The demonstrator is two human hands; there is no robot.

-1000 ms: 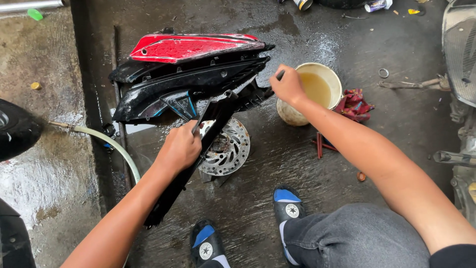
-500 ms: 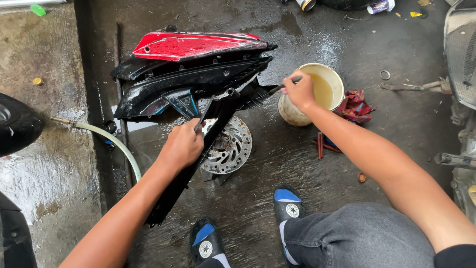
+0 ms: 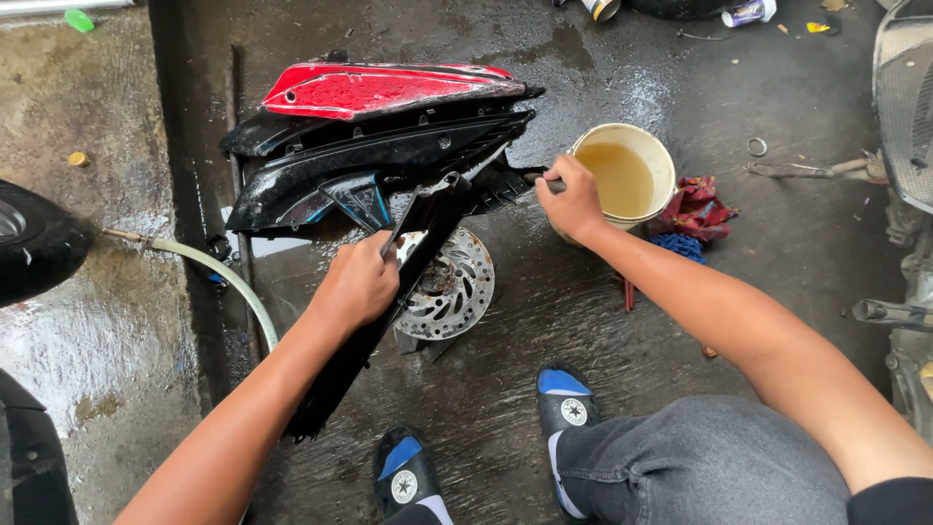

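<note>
Crouching over a wet concrete floor [image 3: 544,321], gripping a long black plastic panel [image 3: 389,292] with the left hand [image 3: 358,284], fingers clamped around its upper part and around a thin metal rod. Lying aslant, that panel, top end against the stacked black fairing [image 3: 369,160] with the red cover [image 3: 389,87] above, lower end reaching toward the shoes. Resting just beside and partly under it, a drilled brake disc [image 3: 452,287]. Holding a dark tool handle with the right hand [image 3: 573,199], fingers closed on it, at the rim of a cream bucket [image 3: 669,165] of murky liquid, rags [image 3: 695,209] touching its far side. Risking, probably: knocking the bucket over with the wrist, slipping grip on wet plastic, snagging the hose [image 3: 228,282] nearby.
</note>
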